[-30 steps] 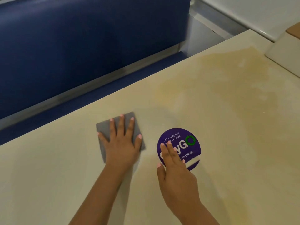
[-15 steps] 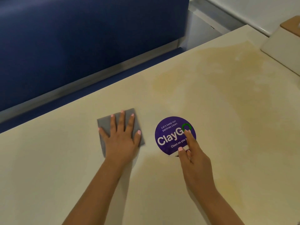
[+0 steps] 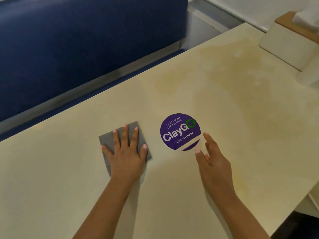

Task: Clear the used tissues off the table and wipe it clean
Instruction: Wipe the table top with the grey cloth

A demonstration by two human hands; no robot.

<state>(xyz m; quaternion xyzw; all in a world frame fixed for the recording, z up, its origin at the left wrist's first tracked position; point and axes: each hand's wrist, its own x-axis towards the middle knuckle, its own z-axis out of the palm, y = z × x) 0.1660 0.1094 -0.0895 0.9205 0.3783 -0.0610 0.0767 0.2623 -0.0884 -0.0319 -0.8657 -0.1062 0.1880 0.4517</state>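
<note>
grey square cloth (image 3: 136,128) is pressed flat by the spread left hand (image 3: 126,152) near the cream table's (image 3: 241,118) far edge; the right hand (image 3: 213,157), fingers relaxed and holding nothing, is placed beside the round purple sticker (image 3: 179,131).

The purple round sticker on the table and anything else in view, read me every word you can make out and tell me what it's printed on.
"Let's keep our pantries clean." in small type at the top of the purple sticker.
"ClayGO" in large letters across its middle, the O a green ring.
"Clean as you go" in small type below that.
The white box at the far right shows no readable text.
The grey cloth shows none.
</note>
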